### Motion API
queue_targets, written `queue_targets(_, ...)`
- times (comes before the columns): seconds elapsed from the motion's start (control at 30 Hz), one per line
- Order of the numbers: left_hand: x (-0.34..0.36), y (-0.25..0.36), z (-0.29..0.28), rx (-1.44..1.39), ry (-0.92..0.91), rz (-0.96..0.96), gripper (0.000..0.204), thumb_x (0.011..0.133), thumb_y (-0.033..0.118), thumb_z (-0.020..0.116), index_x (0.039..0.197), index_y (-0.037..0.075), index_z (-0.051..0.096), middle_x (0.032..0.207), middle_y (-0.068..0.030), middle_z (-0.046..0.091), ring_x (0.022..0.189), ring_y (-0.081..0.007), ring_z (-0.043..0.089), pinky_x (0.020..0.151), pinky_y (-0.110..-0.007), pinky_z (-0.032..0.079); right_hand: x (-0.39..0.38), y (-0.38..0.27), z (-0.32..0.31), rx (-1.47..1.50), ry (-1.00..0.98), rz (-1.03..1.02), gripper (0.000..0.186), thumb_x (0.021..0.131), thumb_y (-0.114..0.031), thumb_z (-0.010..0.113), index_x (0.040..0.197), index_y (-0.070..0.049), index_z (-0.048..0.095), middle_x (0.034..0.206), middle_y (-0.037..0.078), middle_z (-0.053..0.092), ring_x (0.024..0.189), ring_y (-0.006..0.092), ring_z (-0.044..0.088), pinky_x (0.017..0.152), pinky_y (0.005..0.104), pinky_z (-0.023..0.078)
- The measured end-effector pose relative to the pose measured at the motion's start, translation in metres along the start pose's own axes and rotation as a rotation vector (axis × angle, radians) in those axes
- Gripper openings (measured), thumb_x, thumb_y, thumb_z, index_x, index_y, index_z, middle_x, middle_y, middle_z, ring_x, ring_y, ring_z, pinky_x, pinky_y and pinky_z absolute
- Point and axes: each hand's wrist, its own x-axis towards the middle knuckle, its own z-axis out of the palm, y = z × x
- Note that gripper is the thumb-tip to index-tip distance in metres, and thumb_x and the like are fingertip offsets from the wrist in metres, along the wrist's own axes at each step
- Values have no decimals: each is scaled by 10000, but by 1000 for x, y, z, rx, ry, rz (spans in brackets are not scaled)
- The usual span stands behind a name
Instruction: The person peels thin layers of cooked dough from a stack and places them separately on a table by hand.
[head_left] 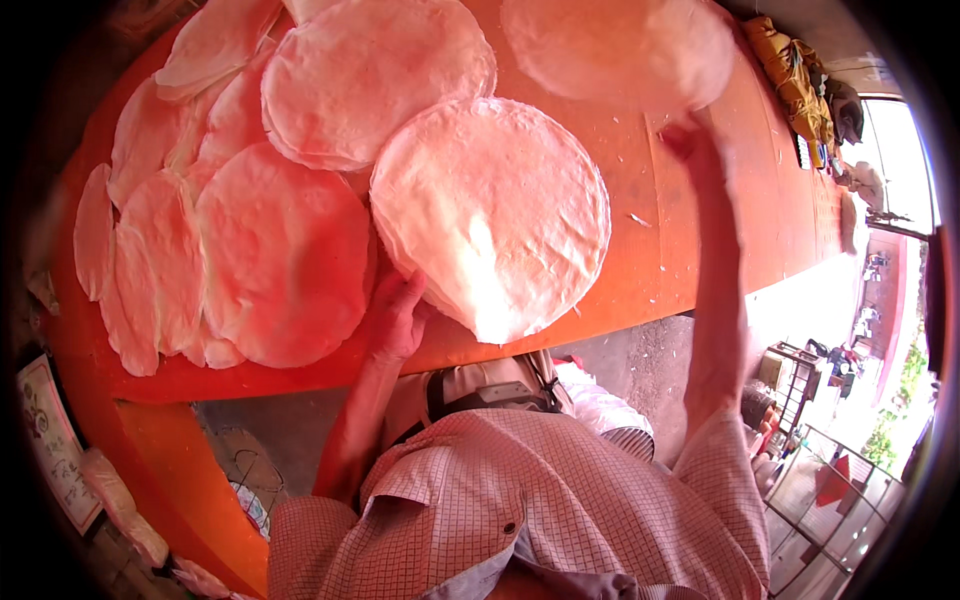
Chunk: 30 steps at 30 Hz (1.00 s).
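Note:
Thin round flatbreads cover much of the orange table point(640, 260). Directly before me lies a neat stack of flatbreads point(500, 200), a bright patch of light across its lower part. At the stack's lower left edge is my left hand point(400, 318), its fingers closed against the rim and partly hidden. My right hand point(690, 140) is stretched far forward, blurred by motion. It grips the near right edge of a single flatbread point(620, 50), also blurred, at the far side of the table.
Another flatbread stack point(380, 80) touches the front one at its far left. Several overlapping flatbreads point(280, 255) spread over the table's left end. A yellow-brown cloth bundle point(785, 70) sits along the far right edge. A metal rack point(795, 385) stands on the floor at right.

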Motion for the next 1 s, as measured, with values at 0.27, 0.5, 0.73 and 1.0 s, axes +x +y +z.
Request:
queue_targets(0.27,27,-15,4,431,-51,70,193,892,55,554,1082,52,593,1005,-11,613,884,-86,563,761,-221,444,-222,20,174,-753,-629,-397,179,784,-80,640,953,-21,648,882,111,685,635,164,630,580,314,516)
queue_targets(0.5,2,12,-14,226,98,46,236,835,-8,526,1063,17,582,1033,-50,616,968,-155,585,873,-298,465,-190,-11,154,-264,-435,184,80,818,-76,599,776,-22,641,668,42,621,581,120,589,537,287,486)
queue_targets(0.73,-19,5,-90,348,231,102,300,825,-23,512,1121,-1,557,1120,-76,607,1072,-162,560,939,-303,430,-83,-121,62,-10,-158,-18,167,858,-134,560,917,7,627,810,78,633,670,157,616,576,303,527)
queue_targets(1.0,-22,3,-42,170,221,8,308,866,60,539,1166,-7,530,1121,-70,595,999,-160,577,887,-305,457,43,-107,-60,204,193,-104,136,837,-119,585,927,-21,613,760,64,587,609,155,570,532,298,515)
